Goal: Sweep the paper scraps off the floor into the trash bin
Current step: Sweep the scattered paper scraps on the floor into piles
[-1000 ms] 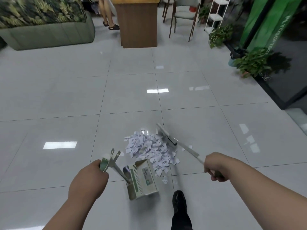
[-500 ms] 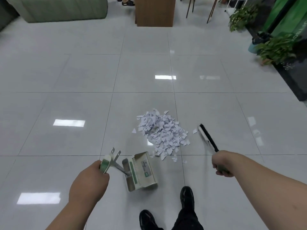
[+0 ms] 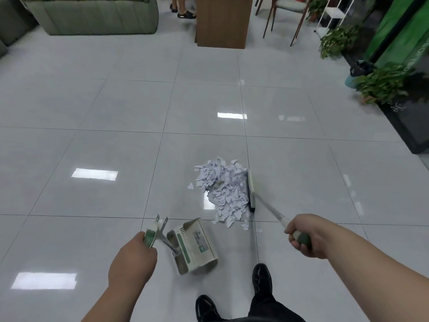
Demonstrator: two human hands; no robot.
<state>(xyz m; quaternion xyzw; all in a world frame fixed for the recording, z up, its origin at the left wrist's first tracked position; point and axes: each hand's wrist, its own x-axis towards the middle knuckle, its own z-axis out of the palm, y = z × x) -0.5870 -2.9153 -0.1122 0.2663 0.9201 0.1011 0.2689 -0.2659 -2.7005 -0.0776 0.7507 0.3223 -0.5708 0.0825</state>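
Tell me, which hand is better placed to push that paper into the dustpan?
The right hand: it grips the broom, whose head sits against the right edge of the paper pile, across from the dustpan. The left hand only holds the dustpan's handle.

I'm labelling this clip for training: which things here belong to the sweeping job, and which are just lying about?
Job: paper scraps; broom, gripped by the right hand; dustpan, its handle gripped by the left hand.
Lying about: sofa; wooden counter; potted plants.
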